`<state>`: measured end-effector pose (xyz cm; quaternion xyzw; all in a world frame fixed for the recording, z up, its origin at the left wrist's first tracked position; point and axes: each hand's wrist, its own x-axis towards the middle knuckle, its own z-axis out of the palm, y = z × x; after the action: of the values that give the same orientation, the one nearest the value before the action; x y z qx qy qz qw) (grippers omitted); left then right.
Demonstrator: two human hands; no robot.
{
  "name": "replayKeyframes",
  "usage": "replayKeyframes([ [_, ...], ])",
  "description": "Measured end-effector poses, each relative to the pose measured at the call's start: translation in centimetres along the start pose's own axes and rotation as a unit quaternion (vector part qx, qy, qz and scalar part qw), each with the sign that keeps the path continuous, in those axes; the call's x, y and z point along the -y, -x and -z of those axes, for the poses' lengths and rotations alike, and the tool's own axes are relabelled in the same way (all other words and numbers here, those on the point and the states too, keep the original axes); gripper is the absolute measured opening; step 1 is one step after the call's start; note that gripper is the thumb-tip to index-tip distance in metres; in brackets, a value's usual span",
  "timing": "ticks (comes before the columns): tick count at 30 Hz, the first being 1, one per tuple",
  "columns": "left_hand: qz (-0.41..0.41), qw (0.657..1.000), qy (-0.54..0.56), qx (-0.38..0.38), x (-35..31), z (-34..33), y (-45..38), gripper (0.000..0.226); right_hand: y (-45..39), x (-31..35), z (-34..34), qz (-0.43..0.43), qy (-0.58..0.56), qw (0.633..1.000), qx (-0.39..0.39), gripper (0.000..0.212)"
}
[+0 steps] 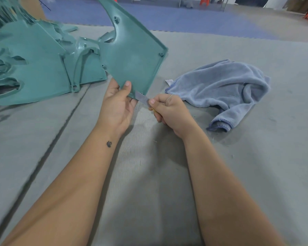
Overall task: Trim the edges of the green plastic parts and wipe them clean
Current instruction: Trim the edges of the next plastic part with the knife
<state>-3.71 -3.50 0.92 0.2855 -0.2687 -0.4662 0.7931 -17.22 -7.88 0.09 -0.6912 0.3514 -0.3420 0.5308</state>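
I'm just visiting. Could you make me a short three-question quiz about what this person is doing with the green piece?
1. True or false: the left hand holds the green part up off the mat.
2. The right hand grips: A) a blade, B) the cloth, C) nothing.
3. Where does the blue cloth lie?

Key: 1 true; 2 A; 3 on the mat, to the right of the hands, untouched.

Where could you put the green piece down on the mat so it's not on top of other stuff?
The grey mat lies bare between the forearms, below the hands. More bare mat shows right of and below the blue towel. The left side is crowded: a pile of green parts covers it beside the held green part.
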Motion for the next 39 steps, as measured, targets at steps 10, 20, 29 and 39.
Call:
replayKeyframes([
  [10, 0.024, 0.999, -0.017, -0.015, -0.6, -0.1, 0.2, 0.032, -0.3, -0.2, -0.1, 0.001, 0.009, 0.999, -0.045, 0.032],
  [20, 0.045, 0.998, -0.036, -0.027, -0.8, 0.2, 0.2, 0.034, -0.8, -0.7, 1.0, 0.01, -0.125, 0.984, -0.125, 0.026],
  [29, 0.068, 0.995, -0.062, -0.037, -0.8, 0.5, 0.1, 0.032, -0.5, -0.5, 0.2, 0.017, -0.023, 0.998, -0.048, 0.03],
  [39, 0.125, 0.986, -0.089, -0.064, -0.8, 0.5, 0.3, 0.025, -0.7, -0.4, 1.4, -0.021, -0.233, 0.963, -0.133, 0.029],
])
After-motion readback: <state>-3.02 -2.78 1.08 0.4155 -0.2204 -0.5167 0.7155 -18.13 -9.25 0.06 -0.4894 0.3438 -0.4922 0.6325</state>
